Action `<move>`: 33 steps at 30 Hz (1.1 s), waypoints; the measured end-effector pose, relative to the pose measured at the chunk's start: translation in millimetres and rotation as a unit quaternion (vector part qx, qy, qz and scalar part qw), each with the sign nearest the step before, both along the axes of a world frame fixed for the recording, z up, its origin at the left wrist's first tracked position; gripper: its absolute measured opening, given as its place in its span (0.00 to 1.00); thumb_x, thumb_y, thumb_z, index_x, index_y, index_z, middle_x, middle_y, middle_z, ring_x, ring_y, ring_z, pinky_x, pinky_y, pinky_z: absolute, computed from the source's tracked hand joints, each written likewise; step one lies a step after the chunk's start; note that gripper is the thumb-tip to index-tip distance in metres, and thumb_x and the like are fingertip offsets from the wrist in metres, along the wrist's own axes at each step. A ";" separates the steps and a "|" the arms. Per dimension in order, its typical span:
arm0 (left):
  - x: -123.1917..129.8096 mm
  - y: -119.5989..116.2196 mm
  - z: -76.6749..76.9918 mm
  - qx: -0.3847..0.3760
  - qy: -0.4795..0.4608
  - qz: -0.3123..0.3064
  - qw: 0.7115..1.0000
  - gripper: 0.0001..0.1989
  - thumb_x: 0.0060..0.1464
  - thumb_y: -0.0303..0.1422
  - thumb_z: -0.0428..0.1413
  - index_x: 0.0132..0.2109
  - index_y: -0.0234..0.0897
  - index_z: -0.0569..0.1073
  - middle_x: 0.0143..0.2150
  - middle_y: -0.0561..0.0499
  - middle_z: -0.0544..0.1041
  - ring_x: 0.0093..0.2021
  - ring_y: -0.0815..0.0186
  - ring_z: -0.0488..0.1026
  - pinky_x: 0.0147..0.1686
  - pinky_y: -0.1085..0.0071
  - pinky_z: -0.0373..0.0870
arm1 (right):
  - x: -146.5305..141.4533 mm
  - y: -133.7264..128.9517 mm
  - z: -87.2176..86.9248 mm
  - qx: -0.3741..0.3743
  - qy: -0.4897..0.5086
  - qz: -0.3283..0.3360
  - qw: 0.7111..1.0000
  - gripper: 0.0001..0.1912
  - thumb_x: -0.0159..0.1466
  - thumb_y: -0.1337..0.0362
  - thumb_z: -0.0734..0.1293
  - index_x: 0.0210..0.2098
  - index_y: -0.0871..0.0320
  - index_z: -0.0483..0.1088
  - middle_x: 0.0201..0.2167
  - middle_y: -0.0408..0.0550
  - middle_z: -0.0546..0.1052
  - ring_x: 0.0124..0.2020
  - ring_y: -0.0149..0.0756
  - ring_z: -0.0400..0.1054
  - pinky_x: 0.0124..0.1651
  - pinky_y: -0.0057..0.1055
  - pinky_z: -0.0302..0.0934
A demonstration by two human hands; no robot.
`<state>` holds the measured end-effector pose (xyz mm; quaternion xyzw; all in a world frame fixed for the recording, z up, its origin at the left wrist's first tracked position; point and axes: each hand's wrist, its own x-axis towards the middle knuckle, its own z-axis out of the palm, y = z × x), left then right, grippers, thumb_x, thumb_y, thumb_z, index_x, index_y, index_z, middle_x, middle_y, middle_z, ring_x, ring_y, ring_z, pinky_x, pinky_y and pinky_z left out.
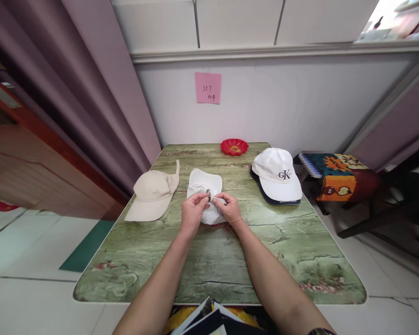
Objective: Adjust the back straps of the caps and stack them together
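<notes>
A white baseball cap [205, 179] lies in the middle of the table, its brim pointing away from me. At the cap's near part, my left hand [194, 210] pinches the cap's back strap close to a small dark buckle. Opposite it, my right hand [229, 209] pinches the other side of the strap between thumb and forefinger. The fingertips nearly meet, and the strap is partly hidden by them. To the left sits a beige cap [152, 190] with its strap sticking up loose. On the right, a white cap with black letters [277, 172] rests on a dark navy cap [282, 202].
The green wood-patterned table [219, 270] stands against a white wall. A red scalloped dish [234, 147] is at its far edge. A pink note [208, 88] is stuck on the wall. Right of the table is a stool with a colourful cover [340, 179]; purple curtains [101, 83] hang at left.
</notes>
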<state>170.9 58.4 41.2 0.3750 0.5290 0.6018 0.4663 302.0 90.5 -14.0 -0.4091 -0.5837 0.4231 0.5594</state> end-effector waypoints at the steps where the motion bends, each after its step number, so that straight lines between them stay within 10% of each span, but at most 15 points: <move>1: 0.2 -0.1 -0.1 0.002 0.005 -0.001 1.000 0.13 0.40 0.34 0.66 0.35 0.31 0.80 0.35 0.46 0.81 0.32 0.67 0.76 0.34 0.70 0.76 | 0.0 -0.2 0.2 0.001 -0.001 0.000 1.000 0.11 0.57 0.55 0.70 0.29 0.56 0.75 0.26 0.42 0.75 0.29 0.34 0.65 0.36 0.29 0.60; 33: -10.8 -2.8 -0.9 -0.031 -0.045 -0.069 0.996 0.19 0.34 0.37 0.71 0.33 0.32 0.76 0.27 0.52 0.78 0.24 0.71 0.74 0.31 0.73 0.73 | 1.3 0.6 0.6 -0.052 0.071 0.045 0.995 0.14 0.57 0.52 0.69 0.31 0.58 0.73 0.22 0.40 0.70 0.19 0.26 0.56 0.24 0.25 0.52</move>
